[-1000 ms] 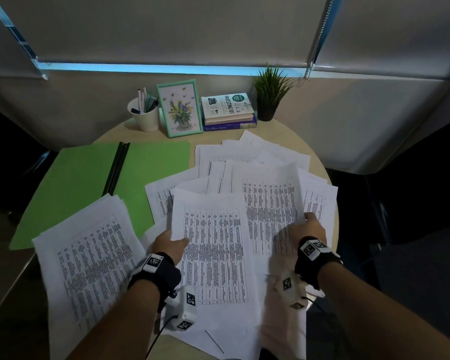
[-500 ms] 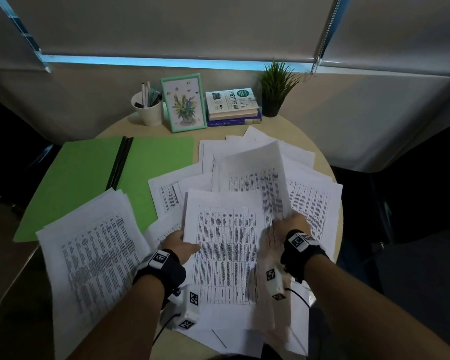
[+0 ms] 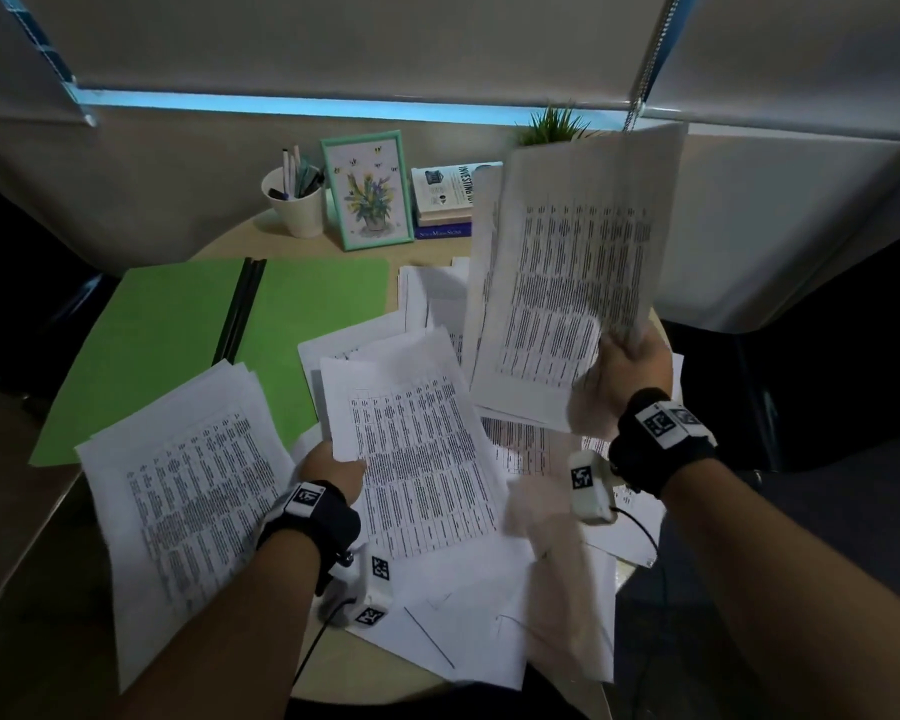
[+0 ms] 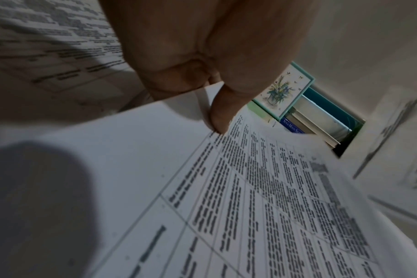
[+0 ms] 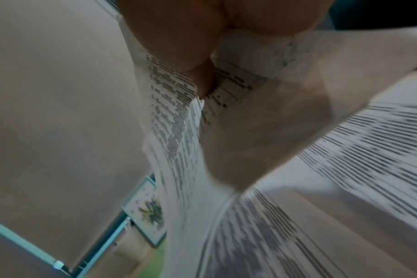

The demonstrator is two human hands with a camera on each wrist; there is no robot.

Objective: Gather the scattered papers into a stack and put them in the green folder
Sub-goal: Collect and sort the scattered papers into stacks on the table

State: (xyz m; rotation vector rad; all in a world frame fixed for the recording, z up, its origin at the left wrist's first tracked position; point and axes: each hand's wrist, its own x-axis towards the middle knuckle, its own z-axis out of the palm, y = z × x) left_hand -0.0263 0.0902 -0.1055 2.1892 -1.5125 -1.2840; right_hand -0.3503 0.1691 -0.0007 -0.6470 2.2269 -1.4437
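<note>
Printed white papers point(image 3: 440, 293) lie scattered over the round table. The green folder point(image 3: 178, 330) lies open at the back left. My right hand point(image 3: 627, 363) pinches the lower corner of a raised sheaf of papers point(image 3: 567, 283) held upright above the table; the right wrist view shows the thumb point(image 5: 198, 75) on that sheaf point(image 5: 169, 116). My left hand point(image 3: 333, 467) pinches the left edge of a printed sheet point(image 3: 422, 454), its thumb point(image 4: 221, 112) on top of the sheet point(image 4: 250, 197). A gathered pile point(image 3: 188, 491) rests at the near left.
At the back of the table stand a white pen cup point(image 3: 294, 200), a framed flower picture point(image 3: 367, 189), a stack of books point(image 3: 442, 200) and a small potted plant point(image 3: 552, 124). The table edge point(image 3: 261, 226) curves round; dark floor lies to either side.
My right hand has lifted its papers off the table and raised them upright toward the back right. My left hand has kept its pinch on the middle sheet.
</note>
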